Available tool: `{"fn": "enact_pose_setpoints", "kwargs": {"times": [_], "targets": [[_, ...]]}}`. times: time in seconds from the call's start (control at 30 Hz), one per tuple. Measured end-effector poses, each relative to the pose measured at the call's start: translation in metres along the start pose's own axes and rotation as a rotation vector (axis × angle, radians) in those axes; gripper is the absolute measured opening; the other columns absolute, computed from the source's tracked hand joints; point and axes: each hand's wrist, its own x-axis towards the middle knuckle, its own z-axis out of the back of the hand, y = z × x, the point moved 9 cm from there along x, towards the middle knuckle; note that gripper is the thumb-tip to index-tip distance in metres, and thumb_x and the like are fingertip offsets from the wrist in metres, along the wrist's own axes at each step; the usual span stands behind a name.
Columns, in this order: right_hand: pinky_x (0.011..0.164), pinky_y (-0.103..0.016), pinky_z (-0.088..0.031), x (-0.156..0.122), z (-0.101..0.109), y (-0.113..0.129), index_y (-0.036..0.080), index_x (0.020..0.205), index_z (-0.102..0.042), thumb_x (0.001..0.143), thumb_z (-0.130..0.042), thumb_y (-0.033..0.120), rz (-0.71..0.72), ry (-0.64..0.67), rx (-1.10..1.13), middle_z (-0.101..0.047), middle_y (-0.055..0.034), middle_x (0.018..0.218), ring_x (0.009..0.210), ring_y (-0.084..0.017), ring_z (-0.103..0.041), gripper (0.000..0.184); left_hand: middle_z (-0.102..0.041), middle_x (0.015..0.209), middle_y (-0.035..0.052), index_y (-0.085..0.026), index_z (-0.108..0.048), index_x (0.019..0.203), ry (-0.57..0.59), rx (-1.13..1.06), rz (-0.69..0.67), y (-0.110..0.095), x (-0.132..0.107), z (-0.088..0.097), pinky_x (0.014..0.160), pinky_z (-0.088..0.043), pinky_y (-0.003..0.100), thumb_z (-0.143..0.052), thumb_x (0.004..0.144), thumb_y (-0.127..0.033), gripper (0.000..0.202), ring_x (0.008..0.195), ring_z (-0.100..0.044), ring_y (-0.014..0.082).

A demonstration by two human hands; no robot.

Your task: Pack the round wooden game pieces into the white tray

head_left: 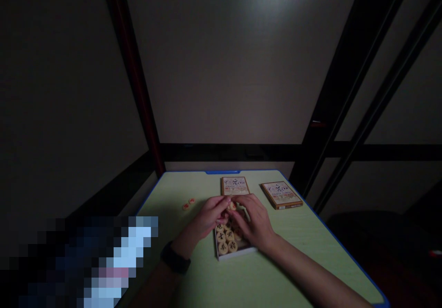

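A round wooden Chinese chess piece (232, 206) with red marking is held between the fingertips of both hands, just above an open box tray (238, 254). My left hand (210, 213) is closed, its fingers meeting the piece from the left. Curled over from the right, my right hand (254, 220) pinches the same piece between thumb and fingers. Below them, several black-marked chess pieces (223, 247) lie in the left part of the tray. The hands hide much of the tray's far part, and I cannot tell whether more pieces are inside the left palm.
Two red-marked pieces (186, 206) lie on the green table (207, 280) to the left. A printed box lid (235, 184) lies beyond my hands, and another printed box (281, 194) is at the right. A blue edge (340, 245) borders the table; walls stand behind.
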Motion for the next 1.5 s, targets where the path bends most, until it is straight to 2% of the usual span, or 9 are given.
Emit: {"fn": "enact_pose_setpoints", "kwargs": {"times": [0.33,0.43,0.53,0.7,0.9,1.07,1.2,1.37,1.5], "targets": [[0.077,-0.037,-0.052,0.006,0.002,-0.011,0.022,0.117,-0.06,0.093,-0.06,0.023,-0.048,0.08,0.089,-0.071,-0.0078,0.097,0.086,-0.022,-0.063,0.024,-0.046,0.065,-0.0045,-0.012,-0.064,0.085,0.024,0.086,-0.026,-0.003,0.002,-0.005,0.046,-0.02,0.018,-0.081,0.063,-0.062,0.057,0.054,-0.036,0.0045],[0.083,-0.037,-0.052,0.009,0.003,-0.013,0.021,0.12,-0.062,0.094,-0.061,0.024,-0.083,0.256,0.118,-0.071,-0.0084,0.103,0.093,-0.022,-0.063,0.027,-0.047,0.062,-0.0037,-0.013,-0.065,0.082,-0.107,0.146,-0.097,-0.013,0.004,0.011,0.045,-0.019,0.019,-0.073,0.065,-0.07,0.06,0.052,-0.035,0.0055],[0.087,-0.037,-0.052,-0.001,0.001,-0.006,0.021,0.119,-0.066,0.094,-0.06,0.022,-0.101,0.525,0.128,-0.07,-0.0088,0.107,0.099,-0.022,-0.063,0.026,-0.055,0.071,0.0004,-0.012,-0.068,0.084,-0.255,0.166,-0.19,-0.027,0.002,0.029,0.044,-0.017,0.02,-0.07,0.068,-0.067,0.057,0.051,-0.031,0.0048],[0.094,-0.038,-0.052,-0.033,-0.006,0.006,0.02,0.121,-0.067,0.093,-0.059,0.017,-0.074,0.811,0.082,-0.068,-0.0112,0.115,0.109,-0.024,-0.061,0.029,-0.059,0.075,0.0014,-0.014,-0.068,0.082,-0.309,0.234,-0.209,-0.031,-0.001,0.036,0.045,-0.019,0.02,-0.069,0.07,-0.055,0.043,0.051,-0.033,0.0058],[0.101,-0.042,-0.05,-0.046,-0.013,0.004,0.017,0.131,-0.06,0.09,-0.058,0.012,0.006,0.881,-0.01,-0.065,-0.0156,0.124,0.117,-0.026,-0.06,0.041,-0.063,0.069,0.002,-0.017,-0.065,0.068,-0.285,0.436,-0.304,-0.03,0.005,0.024,0.06,-0.04,0.023,-0.07,0.07,-0.041,0.025,0.065,-0.052,0.0141],[0.098,-0.041,-0.052,-0.047,-0.014,0.001,0.016,0.131,-0.06,0.086,-0.061,0.009,0.056,0.885,-0.023,-0.065,-0.0157,0.12,0.114,-0.026,-0.061,0.045,-0.067,0.071,0.0021,-0.018,-0.066,0.071,-0.284,0.515,-0.332,-0.023,0.012,0.026,0.066,-0.043,0.025,-0.069,0.073,-0.034,0.017,0.069,-0.056,0.0164],[0.085,-0.033,-0.055,-0.042,-0.012,-0.004,0.019,0.115,-0.068,0.084,-0.064,0.008,0.023,0.877,0.033,-0.066,-0.0088,0.105,0.099,-0.022,-0.064,0.033,-0.067,0.072,0.0025,-0.018,-0.066,0.073,-0.279,0.531,-0.347,-0.021,0.013,0.027,0.065,-0.043,0.025,-0.067,0.075,-0.032,0.015,0.07,-0.057,0.0164],[0.082,-0.03,-0.054,-0.036,-0.016,-0.004,0.018,0.09,-0.072,0.079,-0.071,0.006,-0.017,0.984,0.097,-0.065,-0.0065,0.1,0.098,-0.021,-0.064,0.016,-0.067,0.071,0.0024,-0.017,-0.066,0.073,-0.28,0.539,-0.359,-0.023,0.011,0.027,0.065,-0.043,0.025,-0.066,0.075,-0.03,0.013,0.069,-0.058,0.0163],[0.075,-0.028,-0.053,-0.028,-0.016,-0.002,0.018,0.082,-0.072,0.077,-0.074,0.004,-0.026,1.01,0.1,-0.064,-0.0046,0.094,0.088,-0.019,-0.064,0.015,-0.066,0.069,0.002,-0.018,-0.066,0.071,-0.306,0.534,-0.35,-0.023,0.011,0.031,0.065,-0.043,0.025,-0.069,0.075,-0.032,0.015,0.068,-0.058,0.0163]]}}
